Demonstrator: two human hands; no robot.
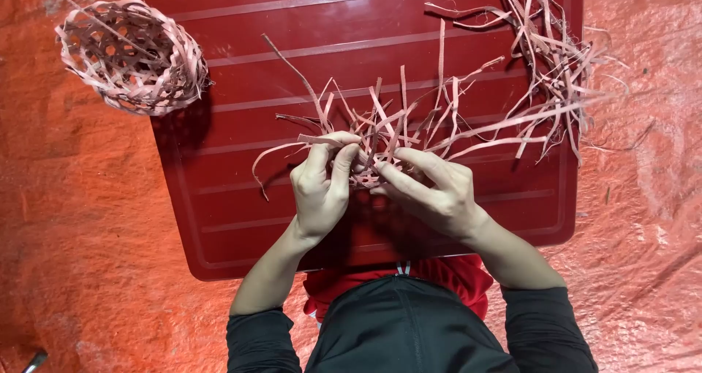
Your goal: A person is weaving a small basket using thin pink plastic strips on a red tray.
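Many thin strips form the half-woven piece (373, 170) over the red tray (241, 219); light and springy, probably brittle; left hand (320, 190) and right hand (433, 190) pinch its crossing centre.

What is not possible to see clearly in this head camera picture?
- Centre of the half-woven strip piece, head view: hidden by the left hand and right hand.
- Loose strips: cut off by the top edge.
- Lower rim of the red tray: covered by the person's arms and body.
- Small object at the bottom left corner: cut off, too small to tell.
- Inside of the woven basket: shadowed.
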